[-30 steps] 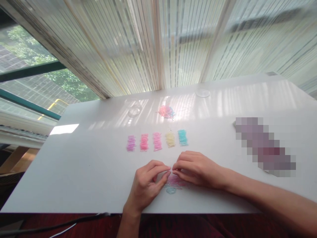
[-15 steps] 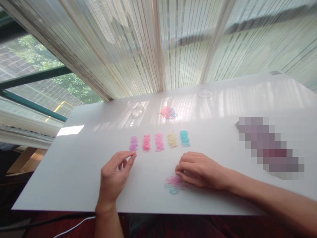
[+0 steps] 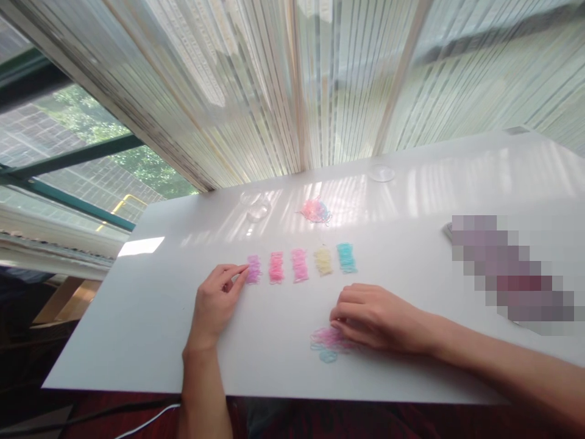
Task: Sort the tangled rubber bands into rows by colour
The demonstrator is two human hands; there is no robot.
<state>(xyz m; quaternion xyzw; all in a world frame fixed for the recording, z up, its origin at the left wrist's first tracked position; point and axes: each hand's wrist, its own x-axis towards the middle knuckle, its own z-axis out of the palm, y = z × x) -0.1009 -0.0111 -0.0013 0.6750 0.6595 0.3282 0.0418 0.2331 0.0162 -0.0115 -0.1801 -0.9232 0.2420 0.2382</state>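
Five small sorted piles of thin loops lie in a row on the white table [image 3: 150, 317]: purple [image 3: 254, 269], deep pink [image 3: 276, 267], light pink [image 3: 299, 265], yellow [image 3: 323, 261] and teal [image 3: 346, 257]. My left hand [image 3: 217, 302] reaches to the purple pile, thumb and forefinger pinched together at its left edge; what they hold is too small to see. My right hand [image 3: 375, 317] rests curled on the table, fingertips on a loose mixed heap of pink and blue loops [image 3: 326, 342] near the front edge.
Another mixed heap of loops [image 3: 314, 211] lies further back. A clear round dish [image 3: 256, 206] and a clear lid [image 3: 381, 174] stand near the far edge by the slatted blinds. A blurred-out object [image 3: 507, 271] lies at the right. Cables hang below the front edge.
My left hand left the mixed heap near my right hand and travelled up and left to the purple pile. My right hand stayed on the heap.
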